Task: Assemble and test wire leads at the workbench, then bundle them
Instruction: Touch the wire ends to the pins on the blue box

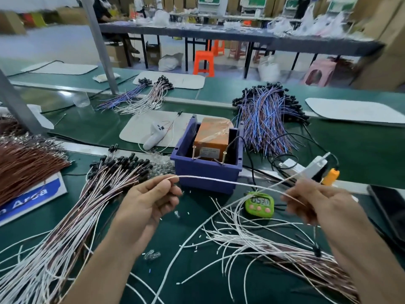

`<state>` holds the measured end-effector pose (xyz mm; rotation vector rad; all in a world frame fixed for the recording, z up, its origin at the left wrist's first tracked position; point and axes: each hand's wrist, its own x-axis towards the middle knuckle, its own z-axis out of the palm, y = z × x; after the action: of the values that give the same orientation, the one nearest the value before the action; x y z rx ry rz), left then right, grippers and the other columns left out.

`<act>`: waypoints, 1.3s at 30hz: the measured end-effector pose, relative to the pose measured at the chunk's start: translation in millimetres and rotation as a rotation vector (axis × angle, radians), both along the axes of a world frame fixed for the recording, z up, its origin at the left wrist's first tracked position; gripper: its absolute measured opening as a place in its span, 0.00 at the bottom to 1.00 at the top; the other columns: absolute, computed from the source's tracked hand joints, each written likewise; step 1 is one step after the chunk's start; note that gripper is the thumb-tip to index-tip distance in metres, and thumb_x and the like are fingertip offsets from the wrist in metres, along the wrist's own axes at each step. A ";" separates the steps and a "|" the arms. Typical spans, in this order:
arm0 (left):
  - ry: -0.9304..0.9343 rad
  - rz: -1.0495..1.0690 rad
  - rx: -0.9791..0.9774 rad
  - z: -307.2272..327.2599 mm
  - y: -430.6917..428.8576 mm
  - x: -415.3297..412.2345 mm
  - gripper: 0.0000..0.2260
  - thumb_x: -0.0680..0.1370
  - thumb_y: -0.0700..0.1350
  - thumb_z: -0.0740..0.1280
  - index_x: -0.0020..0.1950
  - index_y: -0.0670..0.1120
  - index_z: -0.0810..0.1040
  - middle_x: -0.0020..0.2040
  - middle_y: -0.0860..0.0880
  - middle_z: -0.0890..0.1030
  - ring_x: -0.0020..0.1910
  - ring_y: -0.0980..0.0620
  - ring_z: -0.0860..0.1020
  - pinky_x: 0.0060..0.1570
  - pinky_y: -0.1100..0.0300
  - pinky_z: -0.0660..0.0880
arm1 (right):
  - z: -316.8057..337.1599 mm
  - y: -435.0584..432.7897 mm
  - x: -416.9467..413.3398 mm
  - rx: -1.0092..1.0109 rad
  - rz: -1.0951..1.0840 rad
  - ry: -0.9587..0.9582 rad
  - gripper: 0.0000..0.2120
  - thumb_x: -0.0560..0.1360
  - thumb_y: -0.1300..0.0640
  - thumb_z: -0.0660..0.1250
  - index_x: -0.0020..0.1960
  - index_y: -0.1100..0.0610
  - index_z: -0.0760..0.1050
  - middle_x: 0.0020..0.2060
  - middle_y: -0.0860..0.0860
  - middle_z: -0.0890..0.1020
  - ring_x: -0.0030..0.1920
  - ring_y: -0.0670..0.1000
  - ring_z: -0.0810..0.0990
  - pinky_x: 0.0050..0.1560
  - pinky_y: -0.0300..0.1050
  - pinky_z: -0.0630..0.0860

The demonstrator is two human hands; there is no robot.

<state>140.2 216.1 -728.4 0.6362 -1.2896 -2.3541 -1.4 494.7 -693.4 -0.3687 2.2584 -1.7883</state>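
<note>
left hand (151, 202) curled, pinches white wire (219, 180) end | right hand (313, 200) curled, pinches its other part

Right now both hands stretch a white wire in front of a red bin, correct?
No: the head view shows the bin is blue, not red. The left hand and right hand do stretch the white wire in front of it.

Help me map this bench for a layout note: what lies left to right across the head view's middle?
Brown wire bundle → black-tipped leads → left hand → blue bin → green timer → right hand → dark phone. Both hands pinch a white wire.
</note>
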 end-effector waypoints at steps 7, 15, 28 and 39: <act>0.103 0.072 0.297 3.7 5.0 -1.3 0.08 0.73 0.43 0.69 0.43 0.45 0.89 0.42 0.46 0.87 0.35 0.56 0.85 0.31 0.68 0.79 | -5.0 -2.4 8.9 -0.013 0.051 -0.132 0.10 0.77 0.63 0.71 0.39 0.56 0.86 0.31 0.54 0.81 0.32 0.47 0.75 0.34 0.38 0.72; 0.105 0.159 0.346 5.4 2.3 -3.8 0.06 0.73 0.44 0.71 0.44 0.43 0.86 0.40 0.48 0.85 0.34 0.58 0.83 0.32 0.69 0.79 | -10.9 -21.0 18.2 0.043 -0.002 -0.026 0.10 0.78 0.58 0.71 0.39 0.50 0.85 0.27 0.52 0.81 0.29 0.48 0.72 0.35 0.45 0.69; 0.104 0.117 0.320 -2.9 -12.8 -0.6 0.03 0.71 0.42 0.73 0.39 0.46 0.88 0.39 0.48 0.84 0.33 0.57 0.81 0.34 0.68 0.79 | -24.6 -48.5 38.7 0.161 0.363 -0.103 0.06 0.74 0.51 0.70 0.42 0.52 0.82 0.30 0.52 0.82 0.31 0.49 0.70 0.33 0.45 0.65; 0.069 -0.247 -0.078 -19.3 -5.1 15.9 0.28 0.63 0.50 0.86 0.61 0.46 0.86 0.45 0.45 0.85 0.45 0.52 0.83 0.52 0.61 0.80 | -26.2 -59.5 40.3 0.137 0.318 -0.090 0.14 0.76 0.68 0.65 0.42 0.52 0.83 0.30 0.53 0.82 0.26 0.44 0.69 0.28 0.35 0.64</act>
<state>156.1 211.0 -747.7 0.3873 -1.4957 -2.4788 38.9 435.1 -719.6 -0.5724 2.1067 -1.4540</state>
